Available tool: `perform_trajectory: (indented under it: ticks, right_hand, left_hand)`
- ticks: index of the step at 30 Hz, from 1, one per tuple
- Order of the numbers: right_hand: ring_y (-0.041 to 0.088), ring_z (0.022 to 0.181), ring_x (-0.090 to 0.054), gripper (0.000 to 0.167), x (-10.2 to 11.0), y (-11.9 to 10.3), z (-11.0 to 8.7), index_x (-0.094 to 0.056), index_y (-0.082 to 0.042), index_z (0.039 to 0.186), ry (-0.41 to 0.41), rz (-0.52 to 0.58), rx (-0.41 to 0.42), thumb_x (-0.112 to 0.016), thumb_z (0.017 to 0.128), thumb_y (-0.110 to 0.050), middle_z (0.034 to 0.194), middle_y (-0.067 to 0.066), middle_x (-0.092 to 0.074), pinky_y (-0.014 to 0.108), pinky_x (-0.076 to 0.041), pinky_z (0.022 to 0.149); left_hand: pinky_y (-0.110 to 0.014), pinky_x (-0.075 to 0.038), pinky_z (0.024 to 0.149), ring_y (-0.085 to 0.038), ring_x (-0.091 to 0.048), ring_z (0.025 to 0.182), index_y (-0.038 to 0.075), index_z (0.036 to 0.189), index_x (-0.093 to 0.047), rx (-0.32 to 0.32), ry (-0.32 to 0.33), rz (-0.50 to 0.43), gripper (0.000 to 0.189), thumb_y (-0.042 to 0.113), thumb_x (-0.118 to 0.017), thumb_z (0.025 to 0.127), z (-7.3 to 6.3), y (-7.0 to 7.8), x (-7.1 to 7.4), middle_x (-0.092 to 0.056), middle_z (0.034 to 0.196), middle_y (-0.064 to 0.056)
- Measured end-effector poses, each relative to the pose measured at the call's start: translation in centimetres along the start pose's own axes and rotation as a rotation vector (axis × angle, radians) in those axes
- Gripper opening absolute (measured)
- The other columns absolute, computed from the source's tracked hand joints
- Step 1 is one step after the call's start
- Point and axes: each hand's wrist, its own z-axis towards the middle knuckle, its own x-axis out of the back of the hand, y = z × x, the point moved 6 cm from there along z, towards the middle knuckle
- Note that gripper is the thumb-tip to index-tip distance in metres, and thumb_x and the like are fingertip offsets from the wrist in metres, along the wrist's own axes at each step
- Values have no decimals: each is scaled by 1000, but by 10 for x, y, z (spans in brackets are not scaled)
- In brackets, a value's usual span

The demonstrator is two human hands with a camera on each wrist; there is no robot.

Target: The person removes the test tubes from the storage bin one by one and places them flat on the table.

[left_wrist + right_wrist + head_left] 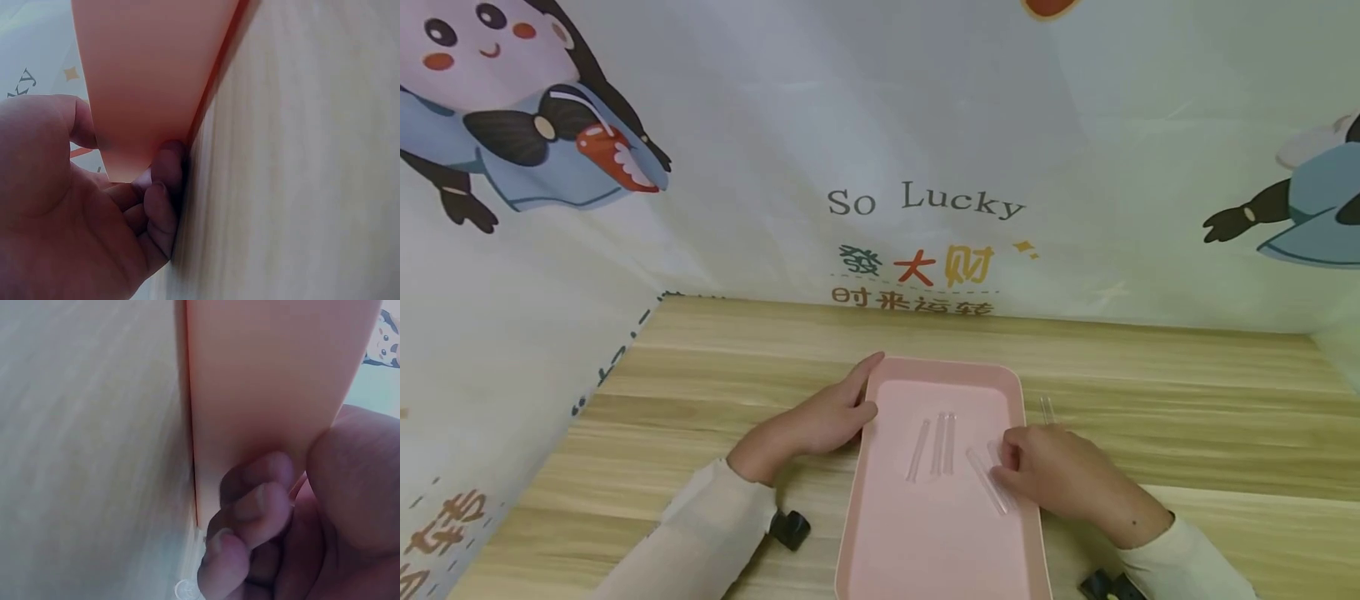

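Observation:
A pink tray point(955, 550) lies lengthwise on the wooden table between both hands. Its left rim is gripped by my left hand point(827, 417), with the thumb at the rim and other fingers curled low against the outer wall point(150, 75). Across the right rim my right hand point(1067, 475) holds the tray too; in the right wrist view, several fingers point(250, 512) curl against its outside. Inside the tray lie several clear tubes: three side by side point(937, 446) and a slanted tube point(987, 482) near my right thumb. Another clear piece point(995, 452) is partly hidden there.
One more clear tube point(1047, 408) stands out past my right hand on the wooden table point(1187, 400). A printed cloth point(925, 125) rises behind the table and along its left side. Black wrist devices point(790, 530) sit beneath both sleeves.

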Motion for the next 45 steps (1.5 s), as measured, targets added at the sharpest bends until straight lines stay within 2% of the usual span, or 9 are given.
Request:
perform_trajectory:
  ticks: [13, 21, 27, 32, 38, 45]
  right_hand:
    - [3, 55, -39, 32, -5, 2, 1, -49, -19, 64, -22, 72, 40, -72, 87, -23, 58, -11, -42, 22, -35, 55]
    - [3, 56, -41, 30, -3, 0, 1, -52, -19, 66, -22, 72, 66, -71, 88, -23, 60, -10, -45, 22, -37, 56]
    - [2, 55, -40, 28, -1, 0, 0, -51, -19, 67, -12, 78, 78, -68, 89, -22, 59, -11, -44, 22, -36, 54]
    - [1, 51, -38, 24, 4, 2, -1, -52, -20, 70, 17, 83, 62, -66, 90, -21, 55, -13, -41, 22, -34, 52]
    - [2, 51, -38, 20, 6, 3, -2, -55, -19, 74, 7, 114, 48, -66, 92, -22, 56, -12, -40, 22, -33, 50]
    - [3, 48, -35, 16, 16, 2, -3, -57, -18, 78, 35, 135, 26, -65, 92, -20, 55, -11, -40, 22, -30, 47]
  left_hand:
    - [-45, -19, 123, -20, -19, 153, 15, 162, -3, -11, -7, -22, 72, 17, -39, 100, -3, 1, -1, -17, 167, -6]
    - [-46, -21, 123, -21, -23, 151, 18, 162, -4, 2, 2, -14, 71, 17, -39, 100, -3, 1, 1, -20, 167, -6]
    - [-46, -22, 123, -21, -23, 151, 16, 162, -5, -8, -4, -5, 71, 17, -39, 100, -3, 1, 0, -20, 167, -7]
    - [-46, -21, 123, -21, -23, 151, 18, 162, -4, -2, -4, -17, 71, 17, -39, 101, -2, 0, -1, -19, 167, -6]
    - [-46, -21, 123, -21, -23, 151, 17, 162, -4, 2, -15, -22, 71, 17, -39, 101, -2, -1, -3, -19, 167, -8]
    - [-46, -24, 122, -22, -28, 149, 20, 163, -5, 13, -1, -18, 71, 18, -40, 101, -1, -1, -2, -23, 166, -8]
